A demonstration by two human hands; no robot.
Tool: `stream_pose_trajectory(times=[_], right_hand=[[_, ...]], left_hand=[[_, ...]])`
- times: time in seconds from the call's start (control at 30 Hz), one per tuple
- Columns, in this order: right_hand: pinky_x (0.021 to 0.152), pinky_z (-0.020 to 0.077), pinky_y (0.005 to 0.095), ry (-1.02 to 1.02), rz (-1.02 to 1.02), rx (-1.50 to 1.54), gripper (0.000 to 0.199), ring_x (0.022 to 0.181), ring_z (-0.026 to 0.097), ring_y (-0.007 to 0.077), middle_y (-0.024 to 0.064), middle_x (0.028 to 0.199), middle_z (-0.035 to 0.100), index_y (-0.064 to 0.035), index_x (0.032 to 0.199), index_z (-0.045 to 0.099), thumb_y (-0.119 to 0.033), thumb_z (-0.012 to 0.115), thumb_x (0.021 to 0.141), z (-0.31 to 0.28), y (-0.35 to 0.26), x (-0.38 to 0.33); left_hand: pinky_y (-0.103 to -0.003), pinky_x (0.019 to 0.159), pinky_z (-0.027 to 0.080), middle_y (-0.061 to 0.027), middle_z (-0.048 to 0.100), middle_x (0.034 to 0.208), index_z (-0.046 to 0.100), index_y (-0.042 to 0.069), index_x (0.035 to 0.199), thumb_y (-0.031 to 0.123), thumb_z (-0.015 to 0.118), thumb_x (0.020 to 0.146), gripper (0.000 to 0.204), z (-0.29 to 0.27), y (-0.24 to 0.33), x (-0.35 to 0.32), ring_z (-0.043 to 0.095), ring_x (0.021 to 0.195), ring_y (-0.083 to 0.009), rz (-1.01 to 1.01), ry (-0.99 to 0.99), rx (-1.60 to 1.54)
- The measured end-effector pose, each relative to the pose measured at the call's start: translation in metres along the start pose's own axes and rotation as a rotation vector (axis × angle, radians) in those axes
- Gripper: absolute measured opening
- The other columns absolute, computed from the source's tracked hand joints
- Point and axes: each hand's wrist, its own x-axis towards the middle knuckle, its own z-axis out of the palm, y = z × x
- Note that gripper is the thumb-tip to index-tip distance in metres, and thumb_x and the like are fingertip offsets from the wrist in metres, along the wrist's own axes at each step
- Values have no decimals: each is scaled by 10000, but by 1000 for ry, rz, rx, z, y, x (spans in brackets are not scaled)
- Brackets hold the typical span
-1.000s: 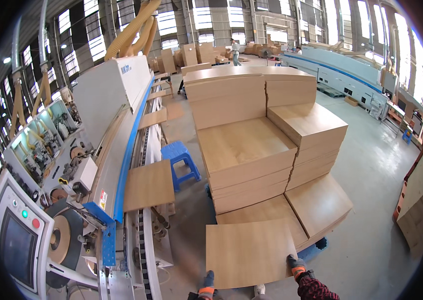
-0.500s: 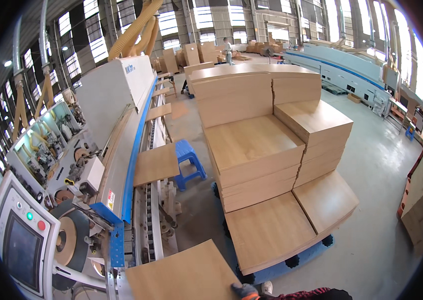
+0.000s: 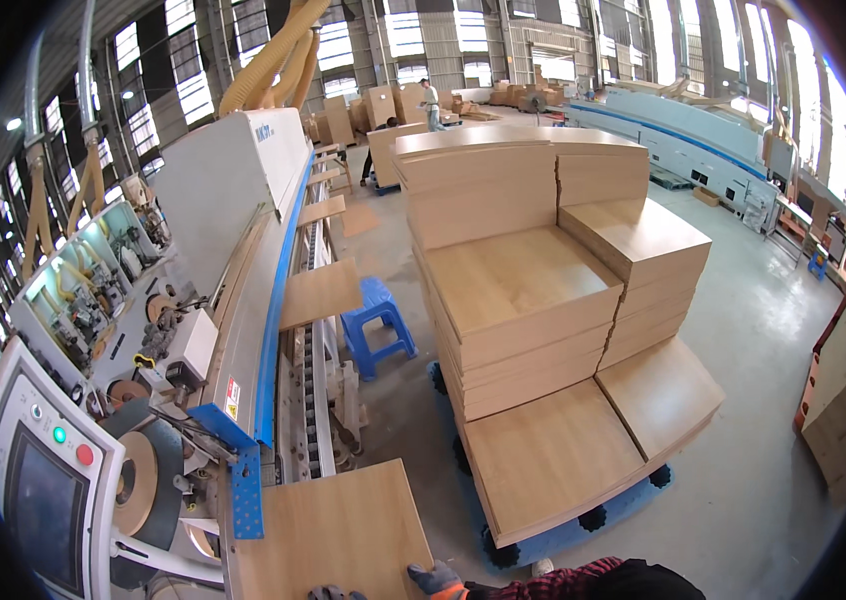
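Note:
A flat wood-coloured panel [image 3: 343, 515] lies at the near end of the edge-banding machine [image 3: 273, 250], in front of its blue perforated guard. My right hand [image 3: 433, 580], in a grey glove with an orange cuff, is closed at the panel's right edge by the near corner. Only the grey-gloved fingers of my left hand [image 3: 335, 593] show at the lower rim; they rest on the panel's face, apart from my right hand. Farther along the machine, another panel [image 3: 321, 293] sticks out over the rail.
Stepped stacks of panels [image 3: 553, 455] stand on a blue pallet [image 3: 543, 540] at my right. A blue stool [image 3: 378, 330] is between stack and machine. The control screen [image 3: 48, 500] is at near left. Two people [image 3: 432, 105] are far off, one mostly hidden behind boards.
The near panel has shifted left and squared up to the machine, my right hand moving left with it. My left hand has come into view. The far panel has moved slightly.

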Motion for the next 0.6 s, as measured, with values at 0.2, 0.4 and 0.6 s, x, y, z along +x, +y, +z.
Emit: stream_pose_trajectory(times=[0.2,0.4,0.6], right_hand=[[662,452,326,119,165,-261,433,749,601,222,115,816,640,-7,970,604,-390,602,767,-8,29,90],[671,439,324,108,-329,-344,356,742,588,212,112,810,637,2,935,603,-327,546,813,-14,2,153],[644,434,340,61,0,-34,404,700,572,232,92,765,629,-3,924,601,-384,534,808,-19,-47,184]], left_hand=[[-499,913,332,-238,484,1132,510,10,1084,359,474,840,427,51,1,40,429,1076,-400,48,40,22],[-510,942,273,-231,421,1150,486,-46,1009,352,500,803,448,114,13,82,347,1135,-392,84,26,-20],[-488,949,275,-239,445,1138,504,-36,1026,385,456,829,468,141,31,136,377,1103,-397,105,2,72]])
